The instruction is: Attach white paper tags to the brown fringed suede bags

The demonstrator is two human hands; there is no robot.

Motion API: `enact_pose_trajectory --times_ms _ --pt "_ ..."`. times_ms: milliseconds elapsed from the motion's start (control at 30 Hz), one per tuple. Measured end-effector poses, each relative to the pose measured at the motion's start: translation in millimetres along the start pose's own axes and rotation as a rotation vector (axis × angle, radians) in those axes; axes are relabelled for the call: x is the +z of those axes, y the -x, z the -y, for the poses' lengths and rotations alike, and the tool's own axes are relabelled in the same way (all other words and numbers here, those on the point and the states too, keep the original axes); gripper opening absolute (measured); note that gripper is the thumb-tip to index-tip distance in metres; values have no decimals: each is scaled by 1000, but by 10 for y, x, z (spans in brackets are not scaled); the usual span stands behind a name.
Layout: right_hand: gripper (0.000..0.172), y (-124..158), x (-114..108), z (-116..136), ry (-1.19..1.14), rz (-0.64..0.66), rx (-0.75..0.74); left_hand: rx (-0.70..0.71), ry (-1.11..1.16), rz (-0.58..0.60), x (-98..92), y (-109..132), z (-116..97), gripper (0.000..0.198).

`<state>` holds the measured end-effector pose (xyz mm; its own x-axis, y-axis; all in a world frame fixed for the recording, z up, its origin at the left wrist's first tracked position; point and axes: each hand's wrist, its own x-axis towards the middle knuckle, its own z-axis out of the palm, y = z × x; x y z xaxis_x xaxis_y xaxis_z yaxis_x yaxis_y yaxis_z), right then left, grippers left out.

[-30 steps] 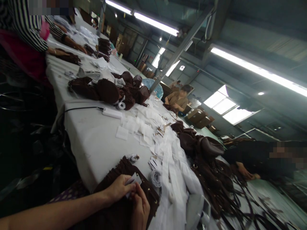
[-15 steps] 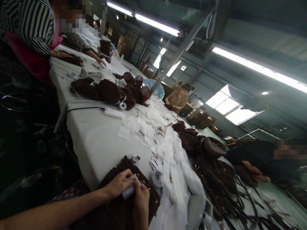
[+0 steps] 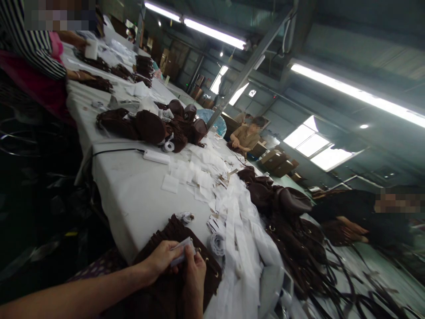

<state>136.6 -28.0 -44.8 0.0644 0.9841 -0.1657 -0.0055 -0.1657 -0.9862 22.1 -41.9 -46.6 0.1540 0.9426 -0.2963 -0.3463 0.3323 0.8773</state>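
Note:
A small white wrapping strip point(image 3: 182, 253) is pinched between my two hands, low in the head view. My left hand point(image 3: 163, 259) grips its left end, fingers closed. On its right side my right hand point(image 3: 195, 270) presses thumb and fingers on it. Under both hands lies a dark brown bag point(image 3: 207, 259) with a gathered edge and gold-coloured eyelets; the strip hides part of it. Just beyond the bag is a small white-wrapped bundle point(image 3: 185, 217). A roll of white strip point(image 3: 217, 244) stands at the bag's right.
White strips and squares point(image 3: 202, 173) cover the table's middle. Brown bags point(image 3: 151, 126) are piled farther back, near a white power strip point(image 3: 156, 156). More bags with straps point(image 3: 295, 239) lie right. Co-workers sit or stand around the table, one in striped sleeves point(image 3: 36, 44).
My hands stay over the bag, and the white strip has turned slightly and shows flatter between my fingers. The striped-sleeved co-worker has shifted left and lifts a white item.

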Motion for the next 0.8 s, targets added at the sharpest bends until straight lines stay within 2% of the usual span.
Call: enact_pose_trajectory --times_ms 133,267,433,567,800 --pt "44 16 -35 -12 1 6 12 106 -115 -69 2 -16 61 62" --pt "41 28 -18 -28 -93 -6 93 187 -167 -135 2 -11 112 59" --pt "42 40 20 20 -170 -62 162 256 -199 -136 12 52 120 53" --pt "46 57 -9 75 -130 -74 255 300 -209 -178 44 141 98 47" --pt "46 91 -41 66 -126 -72 251 381 -312 -129 42 236 101 43"
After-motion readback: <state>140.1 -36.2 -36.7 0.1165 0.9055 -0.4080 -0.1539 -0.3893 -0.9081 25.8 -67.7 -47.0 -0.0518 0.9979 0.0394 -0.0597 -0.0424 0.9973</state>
